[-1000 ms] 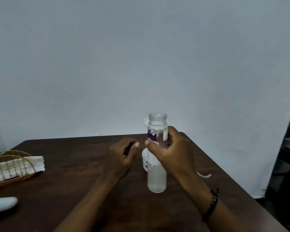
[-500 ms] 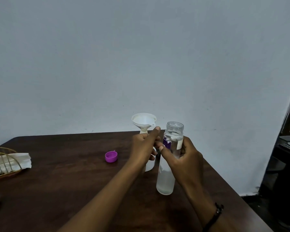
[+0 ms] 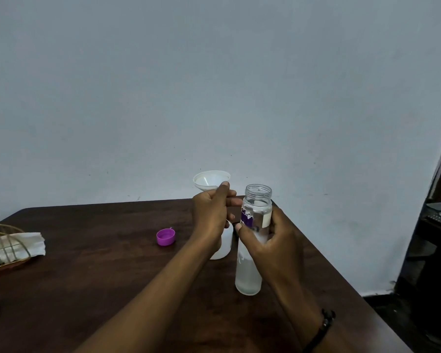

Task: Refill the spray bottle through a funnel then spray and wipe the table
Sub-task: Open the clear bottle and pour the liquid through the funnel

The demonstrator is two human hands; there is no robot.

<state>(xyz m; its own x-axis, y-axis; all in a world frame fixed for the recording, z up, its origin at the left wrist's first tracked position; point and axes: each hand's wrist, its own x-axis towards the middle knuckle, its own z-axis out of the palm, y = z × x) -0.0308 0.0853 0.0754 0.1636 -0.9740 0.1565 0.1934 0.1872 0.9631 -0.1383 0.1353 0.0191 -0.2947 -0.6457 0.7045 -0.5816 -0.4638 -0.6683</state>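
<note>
Dark table (image 3: 99, 263) against pale wall; left hand (image 3: 209, 217) closed round funnel (image 3: 210, 180) neck atop white spray bottle (image 3: 224, 244); right hand (image 3: 270, 240) wrapped round open clear bottle (image 3: 252, 250), upright just beside; purple cap (image 3: 165, 237) apart; step: pre-pour; next likely lift, tip over funnel.

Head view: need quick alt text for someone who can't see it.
The left hand steadies a white funnel seated in a white spray bottle while the right hand grips an uncapped clear bottle of liquid upright on the dark table. A purple cap lies nearby.
</note>
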